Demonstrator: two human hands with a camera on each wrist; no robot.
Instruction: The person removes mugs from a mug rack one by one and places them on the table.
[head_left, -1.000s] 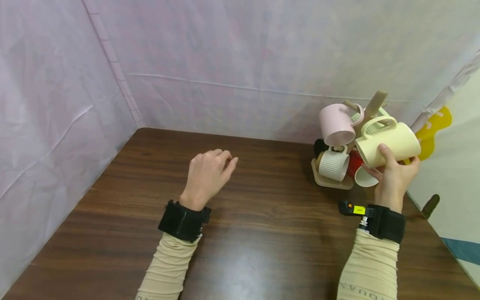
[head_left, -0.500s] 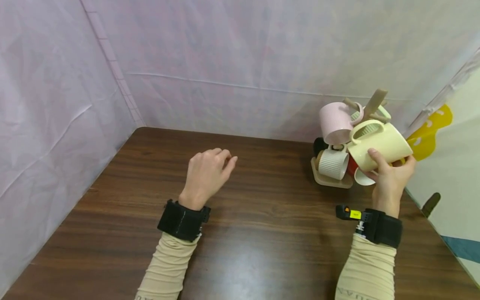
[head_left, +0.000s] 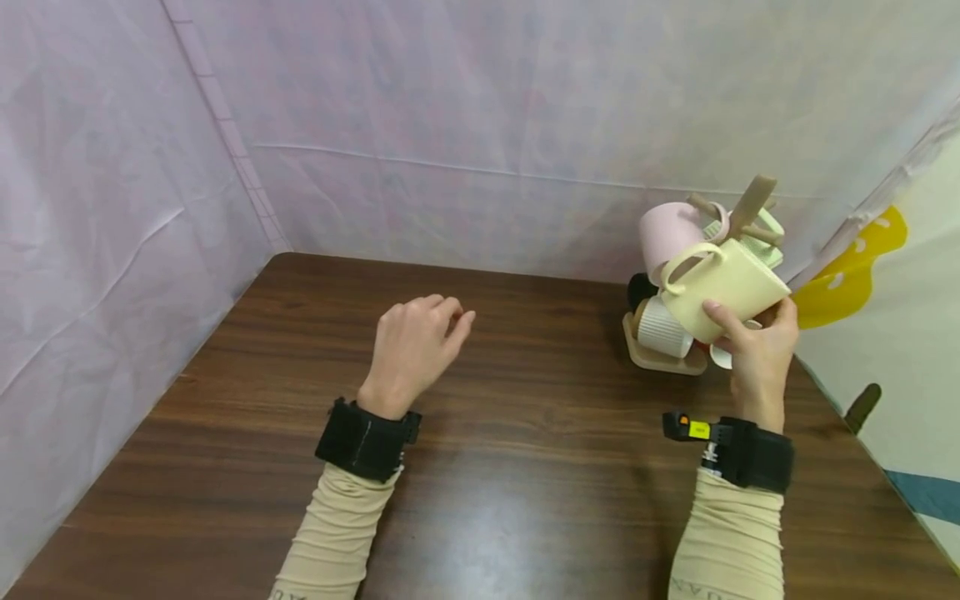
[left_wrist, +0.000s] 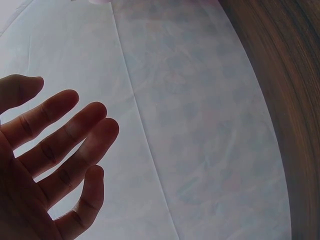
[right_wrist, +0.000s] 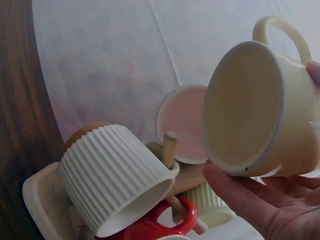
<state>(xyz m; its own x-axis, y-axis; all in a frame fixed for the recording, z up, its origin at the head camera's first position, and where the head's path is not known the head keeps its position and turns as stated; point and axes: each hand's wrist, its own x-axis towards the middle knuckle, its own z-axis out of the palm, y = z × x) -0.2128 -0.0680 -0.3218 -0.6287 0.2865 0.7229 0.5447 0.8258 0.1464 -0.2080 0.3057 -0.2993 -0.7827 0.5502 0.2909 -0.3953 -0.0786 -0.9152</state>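
My right hand (head_left: 763,358) grips a pale yellow mug (head_left: 723,292) by its body, thumb on the near side. The mug is tilted with its handle up and to the left, in front of a wooden mug rack (head_left: 752,207). On the rack hang a pink mug (head_left: 666,233), a white ribbed mug (head_left: 662,327) and a pale green ribbed mug (head_left: 770,229). A red mug (right_wrist: 145,229) shows low in the right wrist view, mostly hidden in the head view. My left hand (head_left: 416,354) hovers above the table with loosely curled fingers, holding nothing.
The rack's base (head_left: 660,362) stands on a dark wooden table (head_left: 525,417) near its back right corner. A pale cloth wall (head_left: 450,125) rises behind. A yellow cut-out shape (head_left: 847,283) is at the right beyond the table's edge.
My right hand has moved left with the yellow mug, bringing it closer in front of the pink and white mugs, and the mug has tilted more. The left hand has stayed in place.
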